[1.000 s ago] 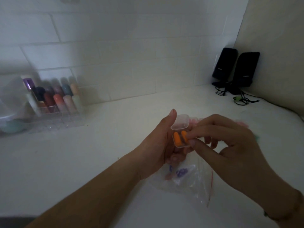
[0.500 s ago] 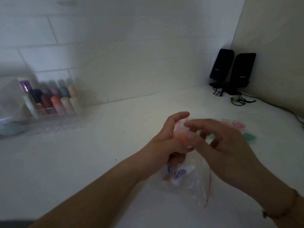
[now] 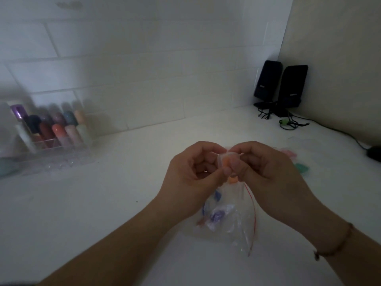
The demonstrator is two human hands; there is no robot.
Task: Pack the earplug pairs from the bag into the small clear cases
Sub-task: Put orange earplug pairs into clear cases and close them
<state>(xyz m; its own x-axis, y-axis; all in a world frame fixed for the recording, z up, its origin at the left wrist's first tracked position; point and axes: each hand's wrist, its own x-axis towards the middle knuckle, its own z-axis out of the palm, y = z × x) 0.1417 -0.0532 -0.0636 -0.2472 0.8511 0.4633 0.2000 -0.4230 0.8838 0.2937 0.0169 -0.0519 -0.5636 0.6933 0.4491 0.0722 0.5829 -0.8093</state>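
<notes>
From the head camera, both hands meet just above the middle of the white table (image 3: 86, 203), and between them sits a small clear case (image 3: 226, 159) with orange earplugs (image 3: 227, 161) showing through its wall. The left hand (image 3: 193, 172) has its grip closed round the case from the nine o'clock side, thumb and forefinger curled onto its edge; the right hand (image 3: 266, 168) pinches the same case from the three o'clock side, fingers bent over its top. Whether the lid is fully down cannot be told, since the fingers cover it and the picture is dim and soft. Directly below the hands, toward six o'clock, a clear zip bag (image 3: 231, 221) with a red seal line lies flat on the table, holding a purple pair (image 3: 216, 216) and some blue and orange pieces too blurred to tell apart. At three o'clock of the right hand, near it on the table, lie faint pink (image 3: 288, 152) and green (image 3: 301, 167) items, blurred. A thin bracelet (image 3: 338, 246) circles the right wrist. At ten o'clock, well apart by the tiled wall, stands a clear organiser (image 3: 61, 149) filled with upright coloured tubes. At two o'clock in the corner stand two black speakers (image 3: 280, 85) with tangled cables (image 3: 288, 123) before them, and a dark mouse (image 3: 374, 153) rests at the right edge.
</notes>
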